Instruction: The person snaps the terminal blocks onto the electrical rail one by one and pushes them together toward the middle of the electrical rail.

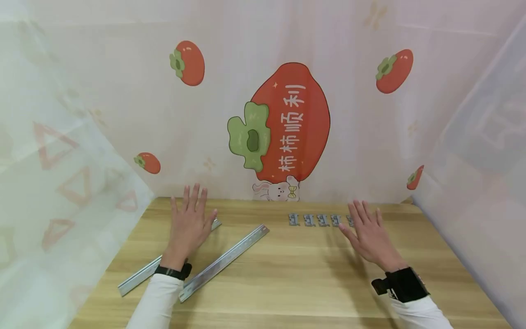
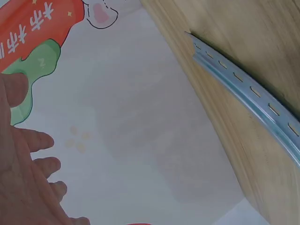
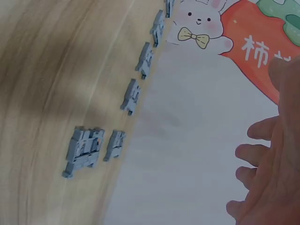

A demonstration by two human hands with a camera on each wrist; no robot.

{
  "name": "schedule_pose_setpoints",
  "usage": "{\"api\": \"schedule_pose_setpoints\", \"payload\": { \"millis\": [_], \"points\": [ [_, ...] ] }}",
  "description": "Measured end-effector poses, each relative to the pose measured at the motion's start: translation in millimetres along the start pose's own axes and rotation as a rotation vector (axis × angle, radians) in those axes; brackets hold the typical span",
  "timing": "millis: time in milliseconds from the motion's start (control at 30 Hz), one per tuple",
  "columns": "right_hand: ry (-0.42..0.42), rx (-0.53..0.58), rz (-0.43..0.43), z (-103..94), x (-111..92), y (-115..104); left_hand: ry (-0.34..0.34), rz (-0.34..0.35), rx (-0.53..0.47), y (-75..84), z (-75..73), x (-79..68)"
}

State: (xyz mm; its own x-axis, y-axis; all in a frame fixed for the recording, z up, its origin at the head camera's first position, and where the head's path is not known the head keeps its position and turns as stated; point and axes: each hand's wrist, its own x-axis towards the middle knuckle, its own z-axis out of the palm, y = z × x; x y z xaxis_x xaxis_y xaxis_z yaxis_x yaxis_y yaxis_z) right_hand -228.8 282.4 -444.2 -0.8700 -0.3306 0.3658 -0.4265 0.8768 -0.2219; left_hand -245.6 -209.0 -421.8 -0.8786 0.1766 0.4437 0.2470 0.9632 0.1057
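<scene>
White sleeves [image 1: 154, 301] — black wrist straps [image 1: 169, 273]

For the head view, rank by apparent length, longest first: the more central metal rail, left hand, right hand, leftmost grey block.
1. More central metal rail
2. Left hand and right hand: too alike to rank apart
3. Leftmost grey block

We stretch both arms [image 1: 154, 301] forward, well apart; our left grip [image 1: 189, 227] and right grip [image 1: 368, 235] have extended fingers [image 1: 195, 197] and thumbs [image 1: 210, 220] angled inward.

Screened-off workspace, perhaps workshop booth: persimmon-print sheets [image 1: 353, 137] around wood-grain tabletop [image 1: 287, 283].
</scene>
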Motion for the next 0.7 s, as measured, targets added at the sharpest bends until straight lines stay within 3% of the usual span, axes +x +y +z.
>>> {"api": "schedule_pose_setpoints", "payload": {
  "millis": [100, 167, 233, 367, 467, 600, 700],
  "points": [
    [0.001, 0.014, -0.003, -0.9, -1.2, 8.8, 0.033, 0.001, -0.044, 5.6, -4.6, -4.9],
    [-0.014, 0.02, 0.005, -2.5, -3.6, 16.3, 0.004, 0.004, -0.091, 13.7, -5.9, -12.6],
    [-0.063, 0.032, 0.026, -4.6, -5.2, 24.1, -0.091, -0.001, -0.134, 23.4, -6.1, -23.3],
    [-0.219, 0.048, 0.066, -7.4, -2.0, 38.5, -0.407, -0.069, -0.171, 39.6, -0.7, -43.2],
    [-0.328, 0.039, 0.056, -6.4, 2.8, 47.4, -0.545, -0.11, -0.169, 45.9, 7.5, -51.0],
    [-0.439, 0.03, 0.027, -2.4, 5.8, 54.6, -0.561, -0.115, -0.185, 49.6, 19.0, -52.6],
    [-0.463, 0.03, 0.011, -0.2, 6.0, 56.5, -0.536, -0.122, -0.208, 51.5, 24.5, -49.5]
  ]
}}
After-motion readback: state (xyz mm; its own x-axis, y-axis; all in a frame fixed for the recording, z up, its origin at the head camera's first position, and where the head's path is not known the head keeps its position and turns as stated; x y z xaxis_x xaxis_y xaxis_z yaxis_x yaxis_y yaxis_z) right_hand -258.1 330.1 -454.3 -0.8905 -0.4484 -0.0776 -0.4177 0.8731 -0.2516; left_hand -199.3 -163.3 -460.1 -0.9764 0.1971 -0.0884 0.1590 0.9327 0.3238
